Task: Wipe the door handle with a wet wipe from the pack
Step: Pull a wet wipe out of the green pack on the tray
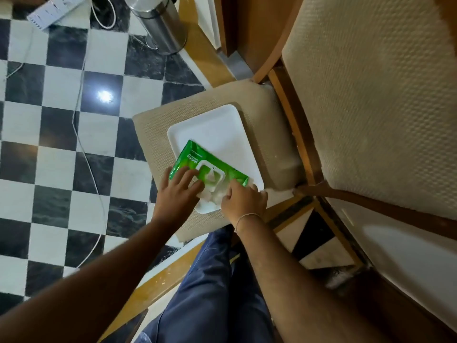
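A green wet wipe pack (190, 159) lies on a white tray (217, 127) set on a beige chair seat. Its white flip lid (210, 175) is open and white wipe material (210, 194) bunches out at the near edge. My left hand (178, 191) presses flat on the pack's left end, fingers spread. My right hand (243, 201) is closed, pinching the white wipe next to the opening. No door handle is in view.
The beige chair seat (267, 134) stands beside a larger upholstered chair (371, 107) with wooden arms. A steel bin (158, 26) and a power strip (54, 11) with a white cable (84, 149) sit on the checkered floor. My blue-trousered leg (212, 280) is below.
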